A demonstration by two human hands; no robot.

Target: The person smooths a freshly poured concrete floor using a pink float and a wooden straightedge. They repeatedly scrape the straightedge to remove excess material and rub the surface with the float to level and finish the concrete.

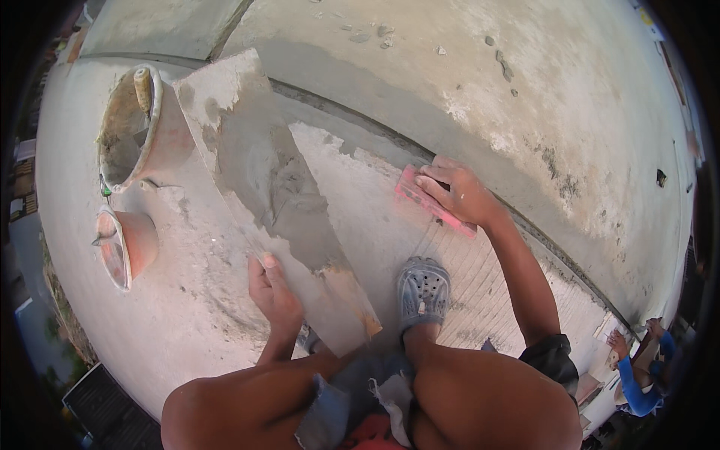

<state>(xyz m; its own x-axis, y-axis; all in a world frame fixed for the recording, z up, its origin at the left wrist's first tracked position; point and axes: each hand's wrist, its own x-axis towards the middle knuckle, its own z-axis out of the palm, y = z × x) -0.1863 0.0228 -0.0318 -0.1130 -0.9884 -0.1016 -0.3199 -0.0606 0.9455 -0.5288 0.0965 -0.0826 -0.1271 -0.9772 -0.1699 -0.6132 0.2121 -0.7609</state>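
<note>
A long board [277, 195] smeared with wet grey mortar slants from upper left to lower middle. My left hand [276, 298] grips its left edge near the lower end, thumb on top. On the right, my right hand [457, 196] is closed on the handle of a pink float [412, 191], which is low over the pale concrete surface near a dark groove [570, 261]; whether it touches cannot be told. My grey perforated clog [424, 289] stands between the board and my right forearm.
A large bucket [169, 142] with a wooden-handled tool [143, 90] and a smaller bucket [140, 246] stand at left. A smooth grey band [405, 105] runs beyond the groove, with small loose chips. A co-worker in blue sleeves [639, 386] works at lower right. The surface ends at a curved-looking left edge.
</note>
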